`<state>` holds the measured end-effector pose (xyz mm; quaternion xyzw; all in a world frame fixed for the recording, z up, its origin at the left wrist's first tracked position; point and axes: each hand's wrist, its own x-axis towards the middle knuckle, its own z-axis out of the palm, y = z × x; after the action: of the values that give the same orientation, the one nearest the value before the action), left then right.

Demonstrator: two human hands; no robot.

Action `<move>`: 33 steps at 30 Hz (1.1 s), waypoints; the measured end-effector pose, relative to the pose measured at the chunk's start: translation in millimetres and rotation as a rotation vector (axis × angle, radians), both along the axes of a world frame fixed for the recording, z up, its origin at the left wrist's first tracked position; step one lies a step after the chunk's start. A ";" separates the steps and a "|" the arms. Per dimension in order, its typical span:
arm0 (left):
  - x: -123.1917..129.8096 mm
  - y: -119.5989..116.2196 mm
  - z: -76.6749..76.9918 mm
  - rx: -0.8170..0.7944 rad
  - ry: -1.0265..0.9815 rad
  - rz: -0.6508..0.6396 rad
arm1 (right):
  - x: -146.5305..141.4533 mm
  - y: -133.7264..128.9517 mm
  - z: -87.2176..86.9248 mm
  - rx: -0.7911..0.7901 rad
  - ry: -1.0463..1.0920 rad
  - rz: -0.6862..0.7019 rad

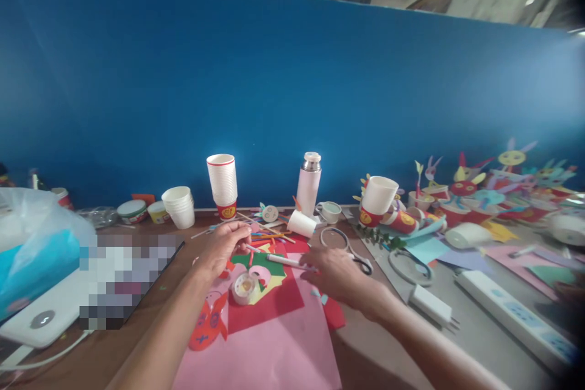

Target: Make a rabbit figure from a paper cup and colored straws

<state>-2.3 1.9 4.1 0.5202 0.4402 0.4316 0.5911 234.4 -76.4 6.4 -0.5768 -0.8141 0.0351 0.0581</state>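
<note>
My left hand (227, 248) is closed in a pinch; a thin pale stick (253, 248) juts from its fingertips, its kind unclear. My right hand (336, 274), slightly blurred, has its fingers closed around the right end of a white marker pen (286, 261). The pen lies low over green paper (272, 266) and red paper (274, 308). Between the hands, a roll of tape (244, 288) rests on the papers beside pink paper cutouts. Near my left forearm lies an orange paper animal face (208, 328) with drawn eyes. Beneath everything is a large pink sheet (265, 359).
Stacked paper cups (222, 180), a thermos (309, 186) and a tipped white cup (301, 223) stand behind. Scissors (361, 262), a charger (432, 306) and a power strip (514, 317) lie right, before several animal cup crafts (470, 186). A power bank (41, 317) sits left.
</note>
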 end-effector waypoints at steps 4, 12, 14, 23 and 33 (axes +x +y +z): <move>-0.2 0.4 0.0 0.007 -0.028 0.033 | -38.5 14.9 -36.0 0.078 0.027 0.140; 0.7 -0.4 2.5 -0.004 -0.062 0.043 | -53.9 34.0 -62.0 0.220 0.035 0.216; 0.5 0.7 1.2 -0.013 -0.072 0.044 | -45.2 31.8 -58.3 0.228 0.029 0.217; 9.9 0.9 -14.1 -0.061 -0.084 0.020 | -2.2 19.0 -35.7 0.087 0.318 0.319; 29.3 -4.3 -30.5 -0.156 -0.022 -0.007 | -14.2 42.5 -40.4 -0.025 0.723 0.020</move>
<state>27.0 -2.3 -26.4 0.4692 0.4640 0.3999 0.6361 220.2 -33.9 -34.0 -0.5198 -0.7461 0.2473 0.3346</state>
